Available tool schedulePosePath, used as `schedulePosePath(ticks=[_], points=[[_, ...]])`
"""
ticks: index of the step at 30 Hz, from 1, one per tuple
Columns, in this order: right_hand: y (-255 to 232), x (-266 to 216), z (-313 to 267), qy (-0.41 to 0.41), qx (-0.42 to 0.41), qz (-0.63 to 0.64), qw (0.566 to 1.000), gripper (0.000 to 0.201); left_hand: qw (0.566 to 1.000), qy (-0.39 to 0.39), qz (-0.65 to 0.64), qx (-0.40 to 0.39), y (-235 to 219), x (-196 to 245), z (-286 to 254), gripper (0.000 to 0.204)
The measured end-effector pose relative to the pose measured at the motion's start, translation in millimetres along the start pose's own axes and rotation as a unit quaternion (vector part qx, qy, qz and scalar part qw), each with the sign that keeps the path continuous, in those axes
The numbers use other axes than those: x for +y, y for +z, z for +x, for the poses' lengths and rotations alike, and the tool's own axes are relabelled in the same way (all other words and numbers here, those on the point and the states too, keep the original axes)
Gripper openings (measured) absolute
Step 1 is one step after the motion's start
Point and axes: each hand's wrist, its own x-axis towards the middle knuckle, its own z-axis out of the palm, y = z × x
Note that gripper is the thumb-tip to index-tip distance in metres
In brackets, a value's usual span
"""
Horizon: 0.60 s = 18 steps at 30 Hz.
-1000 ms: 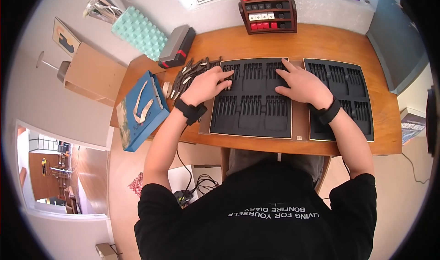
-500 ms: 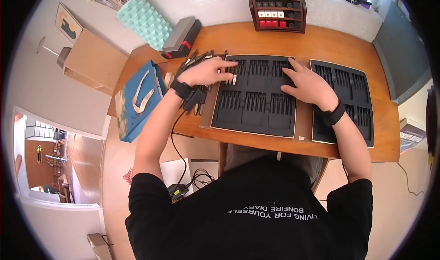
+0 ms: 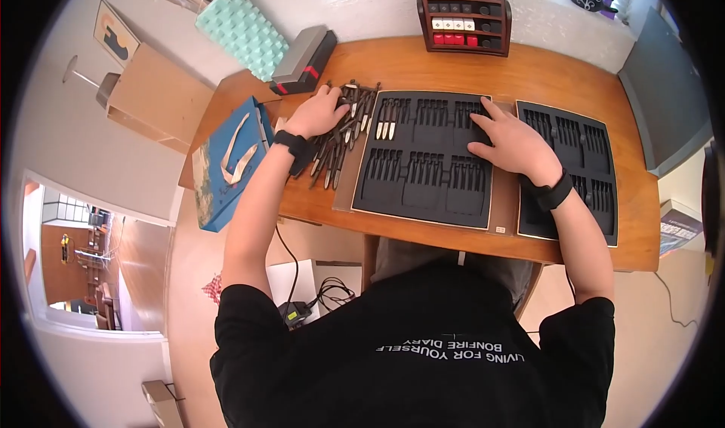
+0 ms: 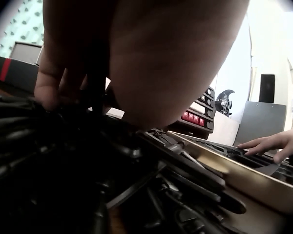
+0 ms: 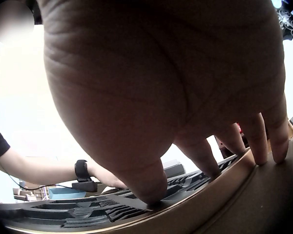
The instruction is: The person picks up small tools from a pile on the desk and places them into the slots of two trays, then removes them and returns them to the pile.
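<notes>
My left hand (image 3: 316, 115) is over a pile of slim dark pieces with pale ends (image 3: 332, 145), its fingertips down among them. I cannot tell whether it pinches one of them. Beside the pile lies a black slotted tray (image 3: 421, 194) with a gold edge. Three of the slim pieces (image 3: 386, 120) lie side by side in its upper left compartment, pale ends toward me. My right hand (image 3: 517, 145) rests, fingers spread, at the tray's upper right edge. In the right wrist view, its thumb (image 5: 154, 187) comes down on the tray.
A second black slotted tray (image 3: 540, 201) lies under my right forearm. Left of the pile stands a blue paper bag (image 3: 234, 164), with a grey-and-black box (image 3: 304, 60) behind. A wooden rack (image 3: 464, 16) with red, white and black cubes stands at the back.
My left hand laid pieces in the tray's upper left compartment, then moved left to the pile. The pieces there now show uncovered. The right hand has stayed at the tray edge.
</notes>
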Motion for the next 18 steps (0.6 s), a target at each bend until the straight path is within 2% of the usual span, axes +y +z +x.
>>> schedulePosePath(ticks=[3, 4, 7, 8, 13, 15, 16, 18], points=[[-1.8, -0.4, 0.2, 0.005, -0.009, 0.001, 1.0, 0.056, 1.0, 0.028, -0.012, 0.01, 0.1, -4.6, 3.9, 0.033], [-1.6, -0.4, 0.2, 0.005, -0.006, 0.003, 1.0, 0.056, 0.998, 0.048, -0.026, 0.041, 3.2, -8.2, 5.8, 0.026], [-1.4, -0.6, 0.0, 0.003, -0.006, 0.005, 1.0, 0.056, 0.993, 0.081, -0.047, 0.069, 4.2, -17.1, 12.1, 0.022], [-1.9, -0.7, 0.5, 0.005, -0.006, 0.008, 1.0, 0.055, 0.991, 0.081, -0.057, 0.095, 4.1, -16.2, 11.6, 0.02], [-3.0, -1.1, 0.1, 0.002, -0.006, 0.014, 1.0, 0.055, 0.99, 0.025, -0.074, 0.118, -8.2, -17.6, 8.8, 0.02], [-1.9, -1.1, -0.2, 0.002, -0.002, 0.012, 1.0, 0.055, 0.996, -0.046, -0.064, 0.048, -19.0, -14.6, 4.5, 0.037], [-1.5, -1.0, -0.2, 0.001, -0.001, 0.011, 1.0, 0.056, 0.996, -0.045, -0.063, 0.048, -20.7, -13.0, 0.5, 0.037], [-1.4, -0.2, 0.0, 0.002, 0.003, 0.011, 1.0, 0.056, 0.996, -0.077, -0.024, -0.027, -23.1, -8.6, -7.6, 0.056]])
